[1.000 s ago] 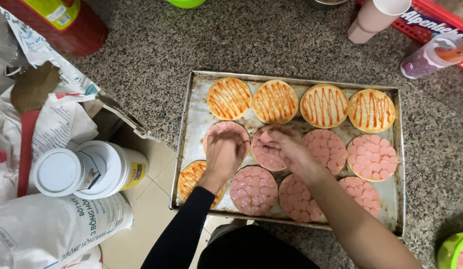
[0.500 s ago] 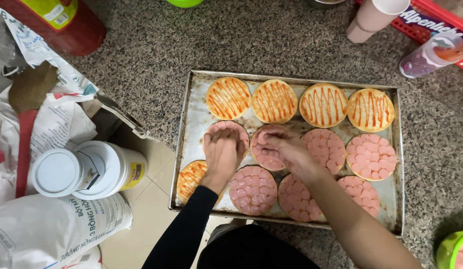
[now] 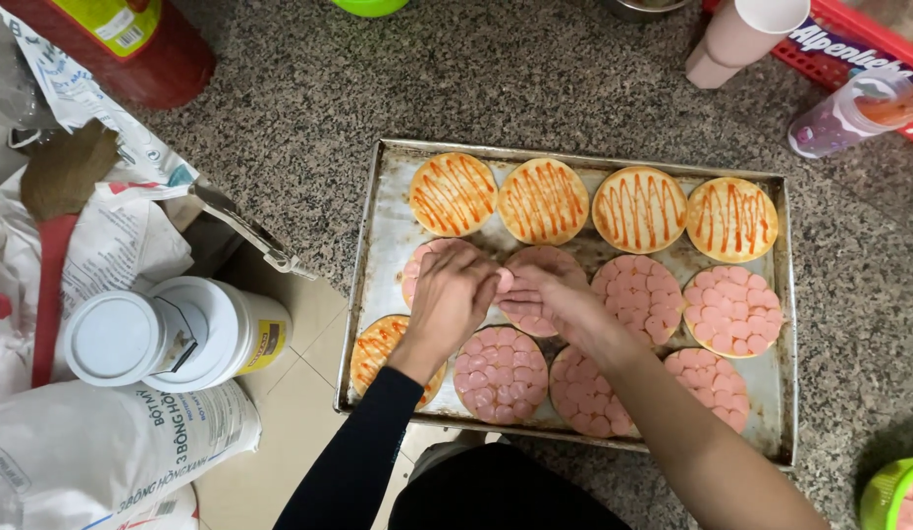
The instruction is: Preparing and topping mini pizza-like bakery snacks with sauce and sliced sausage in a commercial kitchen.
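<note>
Both hands have drawn closer since half a second ago, meeting over the battered rectangular metal baking tray (image 3: 378,255) on the speckled granite table (image 3: 535,88). Left hand (image 3: 452,299) and right hand (image 3: 545,294), fingers curled together, pinch pink sausage slices over the round sauced bread base (image 3: 427,260) beneath them. Slices could slip from the fingertips and overlap.

Both hands (image 3: 496,294) meet over sausage-topped rounds (image 3: 535,290) on a metal tray (image 3: 378,245).
</note>
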